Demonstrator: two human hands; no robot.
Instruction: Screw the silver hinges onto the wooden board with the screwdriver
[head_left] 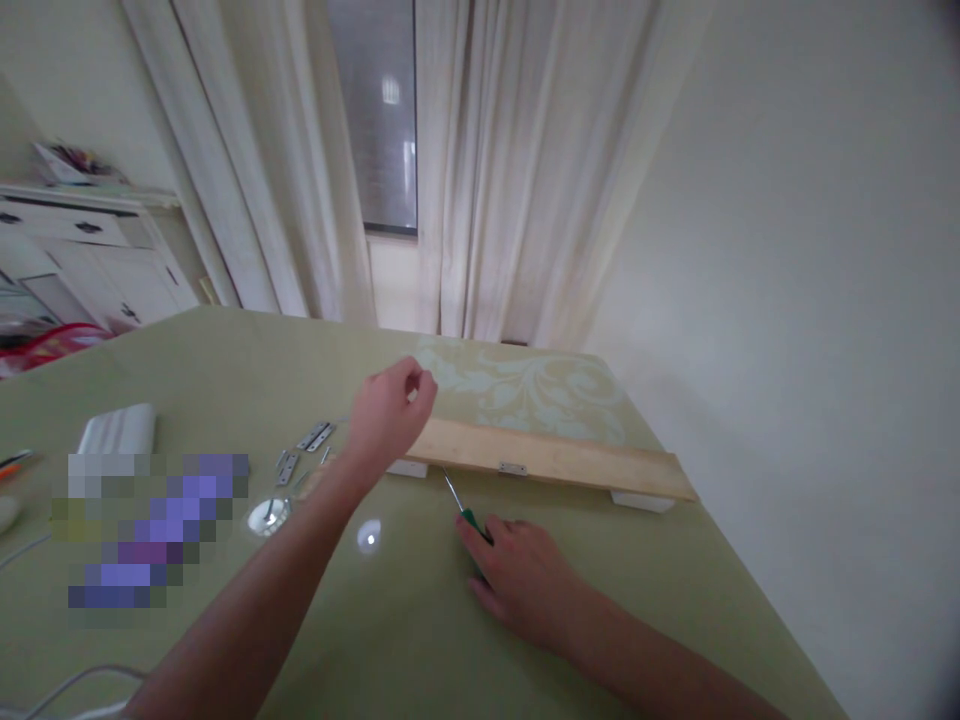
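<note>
A long wooden board (570,458) lies across the green table (420,620), raised on white blocks (641,502), with a small metal hinge (513,468) on its near edge. My left hand (386,415) hovers over the board's left end, fingers curled and pinched; what they hold is too small to make out. My right hand (517,575) rests on the table in front of the board, closed around a green-handled screwdriver (459,503) whose thin shaft points up toward the board.
Loose hinges (315,437) and screws lie left of the board, beside a small shiny metal dish (268,516). A white ribbed object (118,430) and a blurred patch sit at the left. White drawers, curtains and a window stand behind the table. A wall is on the right.
</note>
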